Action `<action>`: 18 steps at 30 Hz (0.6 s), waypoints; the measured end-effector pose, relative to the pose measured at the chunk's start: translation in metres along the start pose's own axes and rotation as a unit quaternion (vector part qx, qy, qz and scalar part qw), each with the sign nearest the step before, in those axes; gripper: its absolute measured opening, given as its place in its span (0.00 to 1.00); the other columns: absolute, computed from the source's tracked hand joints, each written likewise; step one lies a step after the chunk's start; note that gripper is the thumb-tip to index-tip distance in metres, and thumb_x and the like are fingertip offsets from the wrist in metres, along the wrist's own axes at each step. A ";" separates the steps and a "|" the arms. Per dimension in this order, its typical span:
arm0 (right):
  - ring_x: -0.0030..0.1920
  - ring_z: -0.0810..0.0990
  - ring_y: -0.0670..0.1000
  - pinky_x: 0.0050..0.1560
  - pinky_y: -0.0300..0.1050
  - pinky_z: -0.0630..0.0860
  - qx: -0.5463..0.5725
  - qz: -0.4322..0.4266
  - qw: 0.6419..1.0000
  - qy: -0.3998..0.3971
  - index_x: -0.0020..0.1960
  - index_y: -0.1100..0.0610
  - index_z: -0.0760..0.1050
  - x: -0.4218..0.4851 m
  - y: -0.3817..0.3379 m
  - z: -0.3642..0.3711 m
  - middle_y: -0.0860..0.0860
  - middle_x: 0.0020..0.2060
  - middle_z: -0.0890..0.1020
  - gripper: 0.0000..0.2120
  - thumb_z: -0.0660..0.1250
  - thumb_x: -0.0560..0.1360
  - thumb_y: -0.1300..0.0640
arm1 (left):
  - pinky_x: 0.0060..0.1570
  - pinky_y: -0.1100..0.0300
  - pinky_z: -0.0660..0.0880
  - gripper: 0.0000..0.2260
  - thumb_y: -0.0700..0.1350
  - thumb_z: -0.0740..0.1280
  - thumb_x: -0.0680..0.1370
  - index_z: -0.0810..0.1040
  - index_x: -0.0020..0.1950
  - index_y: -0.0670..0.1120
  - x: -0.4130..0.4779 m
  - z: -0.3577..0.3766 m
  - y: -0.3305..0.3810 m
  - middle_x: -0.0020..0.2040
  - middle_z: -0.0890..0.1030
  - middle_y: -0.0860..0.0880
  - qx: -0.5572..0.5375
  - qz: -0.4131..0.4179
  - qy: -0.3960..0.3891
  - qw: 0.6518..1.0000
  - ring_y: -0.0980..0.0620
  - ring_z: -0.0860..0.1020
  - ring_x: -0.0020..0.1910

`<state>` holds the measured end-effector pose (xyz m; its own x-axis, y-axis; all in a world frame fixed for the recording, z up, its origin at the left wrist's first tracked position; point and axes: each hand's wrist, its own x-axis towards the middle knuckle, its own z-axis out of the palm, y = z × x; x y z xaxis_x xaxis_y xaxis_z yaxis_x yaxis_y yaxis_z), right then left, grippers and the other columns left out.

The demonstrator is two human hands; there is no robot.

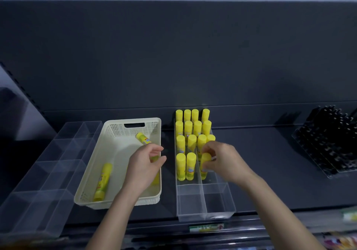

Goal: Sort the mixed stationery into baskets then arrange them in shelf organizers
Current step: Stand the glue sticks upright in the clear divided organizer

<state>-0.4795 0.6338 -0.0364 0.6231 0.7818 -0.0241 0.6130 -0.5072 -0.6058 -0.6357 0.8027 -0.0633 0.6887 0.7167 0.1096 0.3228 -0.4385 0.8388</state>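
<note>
A cream basket on the dark shelf holds loose yellow glue sticks, one lying at its front left and one near its back. To its right a clear shelf organizer has several yellow glue sticks standing upright in rows. My right hand grips a yellow glue stick upright in the organizer's right lane. Over the basket's right side, my left hand has curled fingers around another yellow glue stick, mostly hidden.
An empty clear divided organizer lies left of the basket. A black rack of dark pens stands at the right. The dark shelf back wall rises behind. A lower shelf edge with a label strip runs below.
</note>
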 end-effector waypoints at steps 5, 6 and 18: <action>0.46 0.79 0.41 0.43 0.32 0.72 0.065 -0.022 0.994 0.088 0.50 0.49 0.77 0.009 -0.021 -0.015 0.42 0.43 0.80 0.11 0.74 0.70 0.56 | 0.49 0.63 0.69 0.07 0.42 0.69 0.76 0.79 0.54 0.46 0.003 -0.028 -0.014 0.52 0.80 0.50 0.093 -0.015 0.046 0.995 0.54 0.78 0.51; 0.46 0.79 0.41 0.43 0.32 0.73 0.075 -0.030 0.993 0.090 0.50 0.49 0.77 0.012 -0.029 -0.015 0.42 0.43 0.80 0.10 0.73 0.71 0.57 | 0.50 0.61 0.70 0.09 0.43 0.68 0.76 0.79 0.56 0.46 0.004 -0.038 -0.020 0.54 0.79 0.50 0.135 -0.027 0.051 0.989 0.52 0.78 0.53; 0.36 0.79 0.40 0.37 0.32 0.74 0.183 -0.106 0.974 0.083 0.41 0.50 0.78 0.035 -0.099 0.029 0.41 0.34 0.81 0.07 0.69 0.73 0.61 | 0.54 0.51 0.73 0.29 0.59 0.65 0.72 0.62 0.66 0.44 0.004 -0.062 -0.043 0.60 0.72 0.42 0.342 -0.199 -0.123 0.910 0.41 0.72 0.58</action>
<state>-0.5322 0.7219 -0.0005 0.5902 0.7696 0.2438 0.5414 -0.1532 -0.8267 -0.6867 0.8579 -0.0657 0.5256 0.7868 -0.3236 0.8495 -0.4651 0.2488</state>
